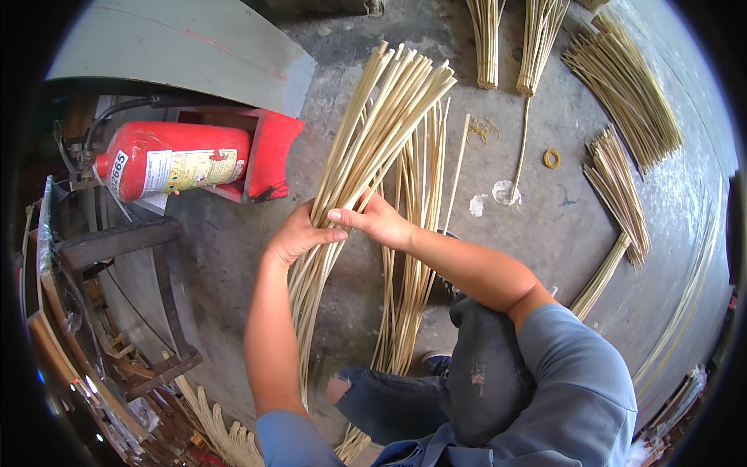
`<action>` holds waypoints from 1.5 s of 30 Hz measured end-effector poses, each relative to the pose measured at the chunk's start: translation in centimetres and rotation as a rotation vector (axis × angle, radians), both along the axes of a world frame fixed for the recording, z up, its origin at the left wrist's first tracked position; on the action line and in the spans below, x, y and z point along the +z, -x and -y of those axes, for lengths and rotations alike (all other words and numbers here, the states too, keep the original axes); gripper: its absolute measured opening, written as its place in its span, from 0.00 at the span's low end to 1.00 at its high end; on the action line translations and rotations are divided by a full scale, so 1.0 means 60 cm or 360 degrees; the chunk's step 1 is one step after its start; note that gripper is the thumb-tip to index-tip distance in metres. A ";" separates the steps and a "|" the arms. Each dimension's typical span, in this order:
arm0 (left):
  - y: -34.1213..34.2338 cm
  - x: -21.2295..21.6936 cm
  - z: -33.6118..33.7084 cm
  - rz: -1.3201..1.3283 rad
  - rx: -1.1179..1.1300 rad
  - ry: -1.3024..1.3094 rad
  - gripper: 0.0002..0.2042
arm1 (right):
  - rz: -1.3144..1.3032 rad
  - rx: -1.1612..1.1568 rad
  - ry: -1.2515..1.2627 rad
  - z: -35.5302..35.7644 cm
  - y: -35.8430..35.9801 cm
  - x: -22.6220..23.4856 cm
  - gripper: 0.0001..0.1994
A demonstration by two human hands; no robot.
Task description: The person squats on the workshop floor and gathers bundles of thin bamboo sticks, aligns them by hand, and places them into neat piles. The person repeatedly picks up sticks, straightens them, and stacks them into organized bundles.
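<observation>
A thick bundle of pale rattan-like canes stands slanted in front of me, its cut ends fanned out at the top. Around its middle, my left hand is wrapped from the left side. My right hand grips the same bundle from the right, its thumb lying close to the left thumb. The fingers behind the canes are hidden. Just right of the held bundle, more loose canes lie on the floor, passing down beside my leg. A single cane lies apart from them.
A red fire extinguisher lies at the left by a red stand. Cane bundles lie at the far side, with a large pile at the right. Yellow bands are on the concrete floor. A dark frame stands at lower left.
</observation>
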State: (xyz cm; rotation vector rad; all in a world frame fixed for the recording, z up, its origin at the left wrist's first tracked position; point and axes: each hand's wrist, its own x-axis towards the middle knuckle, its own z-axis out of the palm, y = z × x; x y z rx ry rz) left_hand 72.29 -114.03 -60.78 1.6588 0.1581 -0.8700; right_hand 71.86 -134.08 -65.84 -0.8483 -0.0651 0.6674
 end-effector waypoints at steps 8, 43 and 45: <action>0.006 0.000 0.019 0.0068 0.0055 -0.0018 0.23 | 0.0062 -0.0193 0.0216 0.076 0.013 -0.017 0.30; -0.001 -0.021 0.047 -0.0086 0.0017 0.0073 0.20 | -0.0263 -0.0523 -0.0117 0.143 0.021 -0.046 0.17; 0.000 -0.021 0.047 -0.0089 0.0022 0.0061 0.20 | -0.0299 -0.0598 -0.0121 0.145 0.023 -0.042 0.18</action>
